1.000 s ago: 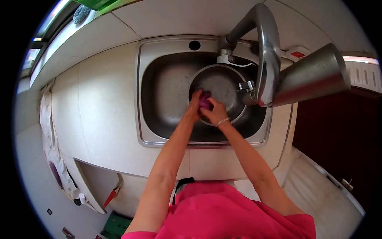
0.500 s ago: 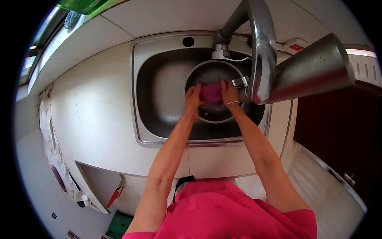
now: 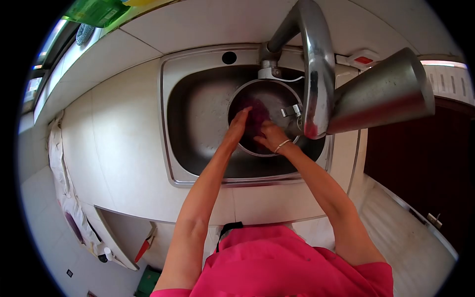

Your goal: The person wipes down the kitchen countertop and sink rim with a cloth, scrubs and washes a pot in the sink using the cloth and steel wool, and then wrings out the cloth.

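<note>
A dark magenta cloth (image 3: 257, 112) lies low in a round metal basin (image 3: 232, 96) inside the sink. It looks soaked, and its edges blur into the dark interior. My left hand (image 3: 239, 124) is at the cloth's left side, fingers stretched out and touching it. On the near right side, my right hand (image 3: 273, 136) reaches over the basin's rim with thumb and fingers apart, beside the cloth's lower edge. Its fingertips are partly blurred. A pale bracelet circles the right wrist.
The steel sink (image 3: 190, 119) surrounds the basin. Overhead hangs a large chrome faucet (image 3: 316, 64), with a wide metal cylinder (image 3: 381, 96) to its right. A small metal lever (image 3: 291, 110) is close to my right hand. A green bottle (image 3: 96, 11) stands at the upper left.
The cloth, bunched between both hands before, has gone down into the basin and spread out. My right hand has come nearer to me and opened; the left has shifted slightly.
</note>
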A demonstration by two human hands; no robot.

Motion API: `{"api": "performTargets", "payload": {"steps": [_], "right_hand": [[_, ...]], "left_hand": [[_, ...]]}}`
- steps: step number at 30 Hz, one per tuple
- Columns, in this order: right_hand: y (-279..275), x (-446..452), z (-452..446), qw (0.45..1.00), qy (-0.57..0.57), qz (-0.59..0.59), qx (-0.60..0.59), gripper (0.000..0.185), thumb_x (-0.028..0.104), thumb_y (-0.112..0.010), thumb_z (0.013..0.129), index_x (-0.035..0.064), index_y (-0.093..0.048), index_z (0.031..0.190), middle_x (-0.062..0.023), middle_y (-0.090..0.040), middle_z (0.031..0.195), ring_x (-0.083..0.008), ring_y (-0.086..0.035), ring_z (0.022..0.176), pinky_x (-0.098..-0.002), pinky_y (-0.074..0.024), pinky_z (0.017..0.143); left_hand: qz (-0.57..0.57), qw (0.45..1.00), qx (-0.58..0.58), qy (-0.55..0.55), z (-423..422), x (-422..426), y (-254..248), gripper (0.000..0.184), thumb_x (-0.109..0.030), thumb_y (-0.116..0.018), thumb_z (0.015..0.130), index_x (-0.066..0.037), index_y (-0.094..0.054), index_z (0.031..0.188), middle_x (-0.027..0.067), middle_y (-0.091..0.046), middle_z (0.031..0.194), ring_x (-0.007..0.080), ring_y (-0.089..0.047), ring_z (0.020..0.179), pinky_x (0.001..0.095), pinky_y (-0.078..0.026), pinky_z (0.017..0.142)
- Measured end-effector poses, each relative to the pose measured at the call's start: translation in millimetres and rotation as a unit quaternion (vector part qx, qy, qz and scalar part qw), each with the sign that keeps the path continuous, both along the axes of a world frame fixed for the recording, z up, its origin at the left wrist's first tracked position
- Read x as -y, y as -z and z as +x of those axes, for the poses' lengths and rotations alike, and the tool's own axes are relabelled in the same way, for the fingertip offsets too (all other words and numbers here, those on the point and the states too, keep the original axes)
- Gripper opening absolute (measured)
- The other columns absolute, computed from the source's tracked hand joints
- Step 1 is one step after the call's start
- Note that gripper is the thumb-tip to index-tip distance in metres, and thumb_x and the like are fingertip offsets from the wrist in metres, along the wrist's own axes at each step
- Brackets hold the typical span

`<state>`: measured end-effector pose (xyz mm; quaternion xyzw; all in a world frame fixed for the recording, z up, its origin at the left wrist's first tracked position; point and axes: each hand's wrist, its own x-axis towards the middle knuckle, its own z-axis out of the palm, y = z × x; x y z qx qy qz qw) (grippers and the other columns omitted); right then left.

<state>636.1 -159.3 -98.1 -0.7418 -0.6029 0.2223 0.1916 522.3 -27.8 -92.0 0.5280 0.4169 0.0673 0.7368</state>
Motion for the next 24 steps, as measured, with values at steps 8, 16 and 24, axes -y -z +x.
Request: {"api": "performTargets", "payload": {"steps": [8, 16, 24], "right_hand": [[-91, -12, 34, 0.841, 0.335, 0.091, -0.415, 0.033, 0.029, -0.066, 0.083, -0.0036, -0.063, 0.086, -0.0097, -0.059, 0.086, -0.0222, -0.06, 0.067, -0.0329, -0.0482, 0.068], [-76, 18, -26, 0.989, -0.001, 0.132, -0.071, 0.034, 0.002, -0.052, 0.078, 0.0015, -0.055, 0.112, -0.0147, -0.05, 0.121, -0.0327, -0.054, 0.106, -0.0376, -0.0505, 0.079], [-79, 2, 22, 0.965, -0.15, 0.204, 0.071, 0.051, 0.003, -0.057, 0.073, 0.0086, -0.05, 0.123, -0.0133, -0.047, 0.124, -0.0324, -0.051, 0.112, -0.0484, -0.0378, 0.097]], "left_hand": [[-0.256, 0.966, -0.03, 0.012, 5, 8, -19, 0.061, -0.051, -0.032, 0.094, 0.0, -0.055, 0.117, 0.0123, -0.057, 0.116, 0.0195, -0.052, 0.11, 0.0318, -0.039, 0.094], [-0.379, 0.912, 0.124, -0.099, 2, 24, -22, 0.031, -0.03, -0.055, 0.088, -0.003, -0.058, 0.104, 0.0082, -0.063, 0.086, 0.0165, -0.061, 0.073, 0.0297, -0.051, 0.067], [-0.327, 0.921, 0.065, 0.202, 2, 7, -50, 0.02, -0.005, -0.067, 0.074, -0.007, -0.058, 0.092, 0.0041, -0.058, 0.07, 0.0119, -0.056, 0.062, 0.0233, -0.043, 0.054]]}}
